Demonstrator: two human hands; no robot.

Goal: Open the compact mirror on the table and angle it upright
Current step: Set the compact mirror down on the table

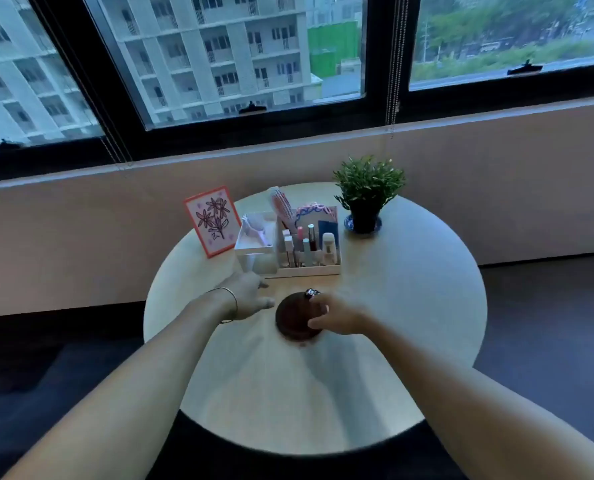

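Note:
A round dark brown compact mirror (pixel 293 317) lies flat and closed on the round pale table (pixel 409 306), near its middle. My right hand (pixel 333 315) rests on the compact's right edge, thumb at the near rim and fingers curled over the far rim, with a ring on one finger. My left hand (pixel 248 296) hovers just left of the compact, fingers spread and apart from it, a thin bracelet on the wrist.
Behind the compact stand a white organizer (pixel 309 270) with several cosmetic tubes, a clear box (pixel 255 251), a hairbrush (pixel 281 206), a flower card (pixel 212 221) and a potted plant (pixel 368 195). A wall and windows lie beyond.

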